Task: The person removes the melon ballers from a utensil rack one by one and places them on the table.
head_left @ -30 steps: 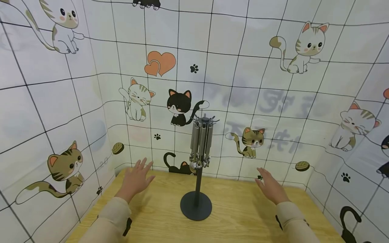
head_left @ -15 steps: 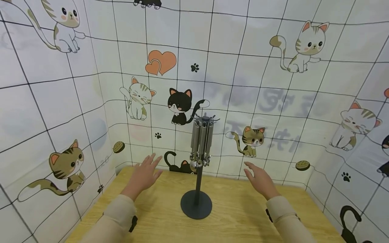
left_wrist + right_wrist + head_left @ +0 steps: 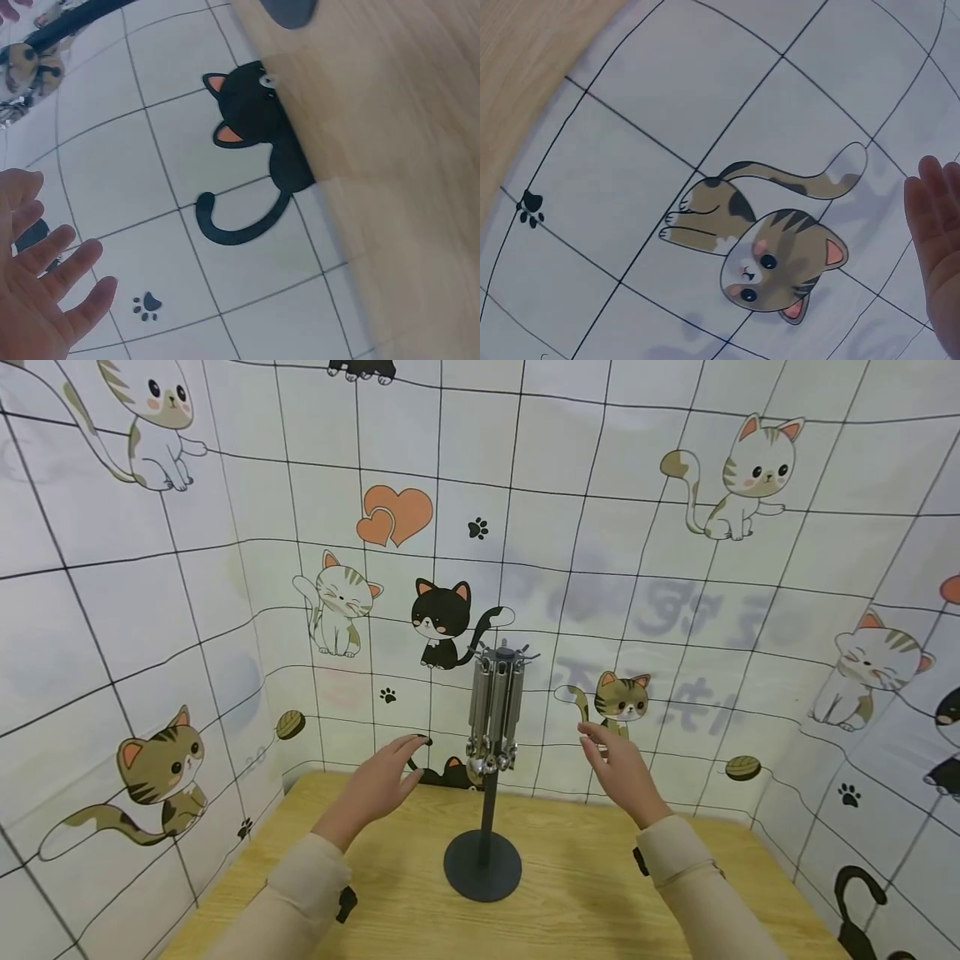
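A dark stand (image 3: 482, 867) with a round base and a thin pole stands upright on the wooden table. Around its top hang several shiny metal utensils (image 3: 497, 710) in a ring, rounded ends down; their exact kind is too small to make out. My left hand (image 3: 378, 781) is raised left of the stand, fingers extended and apart from it. On the other side, my right hand (image 3: 621, 772) hovers with fingers loosely bent, also apart from the utensils. The left wrist view shows the left hand's spread fingers (image 3: 79, 270); the right wrist view catches part of the right hand (image 3: 941, 247).
Behind and beside the wooden table (image 3: 570, 893) hangs a white gridded cloth (image 3: 555, 452) printed with cats, hearts and paw marks. It closes in the back and both sides. Both forearms reach in over the table from the front.
Both hands have moved inward towards the stand and risen slightly, the left going right and the right going left. The stand and its utensils have stayed in place.
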### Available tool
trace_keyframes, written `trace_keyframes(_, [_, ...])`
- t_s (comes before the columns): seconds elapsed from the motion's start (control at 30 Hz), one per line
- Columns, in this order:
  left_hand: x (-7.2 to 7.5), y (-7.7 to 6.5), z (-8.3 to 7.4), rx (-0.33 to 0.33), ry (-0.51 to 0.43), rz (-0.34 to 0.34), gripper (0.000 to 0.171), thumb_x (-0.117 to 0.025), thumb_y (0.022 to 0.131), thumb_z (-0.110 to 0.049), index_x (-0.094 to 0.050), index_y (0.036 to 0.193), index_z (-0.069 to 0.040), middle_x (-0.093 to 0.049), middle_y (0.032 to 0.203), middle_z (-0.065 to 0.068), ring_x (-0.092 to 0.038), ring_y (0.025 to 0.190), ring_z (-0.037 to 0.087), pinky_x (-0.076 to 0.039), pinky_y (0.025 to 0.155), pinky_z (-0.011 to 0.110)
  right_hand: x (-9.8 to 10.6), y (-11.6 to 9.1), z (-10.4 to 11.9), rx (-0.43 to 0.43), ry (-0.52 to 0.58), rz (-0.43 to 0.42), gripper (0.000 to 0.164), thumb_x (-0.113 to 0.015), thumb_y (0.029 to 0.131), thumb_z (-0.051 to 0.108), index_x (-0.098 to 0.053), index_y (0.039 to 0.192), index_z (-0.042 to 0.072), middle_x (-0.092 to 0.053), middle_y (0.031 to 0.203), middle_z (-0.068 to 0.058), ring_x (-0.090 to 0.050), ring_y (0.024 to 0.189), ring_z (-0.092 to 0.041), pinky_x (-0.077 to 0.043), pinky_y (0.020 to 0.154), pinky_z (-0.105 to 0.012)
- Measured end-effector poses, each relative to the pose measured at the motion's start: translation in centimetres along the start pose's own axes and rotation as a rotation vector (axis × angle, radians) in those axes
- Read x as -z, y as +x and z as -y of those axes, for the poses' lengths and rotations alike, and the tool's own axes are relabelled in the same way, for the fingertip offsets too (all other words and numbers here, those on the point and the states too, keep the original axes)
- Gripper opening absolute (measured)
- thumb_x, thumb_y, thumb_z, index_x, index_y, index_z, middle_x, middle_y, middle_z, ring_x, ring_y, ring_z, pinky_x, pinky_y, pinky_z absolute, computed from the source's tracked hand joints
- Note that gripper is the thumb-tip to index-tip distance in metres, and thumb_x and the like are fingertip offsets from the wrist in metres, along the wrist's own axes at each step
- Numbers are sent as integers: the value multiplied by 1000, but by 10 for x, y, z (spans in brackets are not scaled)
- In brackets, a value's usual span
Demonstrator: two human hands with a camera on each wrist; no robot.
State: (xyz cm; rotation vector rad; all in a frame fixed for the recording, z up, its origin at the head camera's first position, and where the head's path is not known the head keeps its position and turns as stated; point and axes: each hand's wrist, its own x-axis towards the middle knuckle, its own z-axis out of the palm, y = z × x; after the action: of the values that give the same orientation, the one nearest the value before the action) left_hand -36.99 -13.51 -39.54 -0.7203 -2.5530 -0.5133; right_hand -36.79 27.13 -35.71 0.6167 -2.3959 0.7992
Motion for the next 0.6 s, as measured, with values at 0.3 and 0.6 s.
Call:
trace_keyframes(0.3, [7,16,-26,-20,-47,-103,48,-63,102,-23,-52,148,-15,-54,146,9,-65,111,26,-56,70,38,5,25,42,70,115,-107,34,-50,109,22,-61,136,5,-68,128,-11,-69,110,-28,-59,82,-48])
trace_keyframes(0.6, [10,39,-46,30,-395,-144,43,-56,106,-23,-51,148,-13,-57,141,7,-61,116,24,-55,90,47,11,57,77,1,337,-112,38,-51,109,30,-59,138,7,-68,125,-9,-68,106,-25,-59,78,-33])
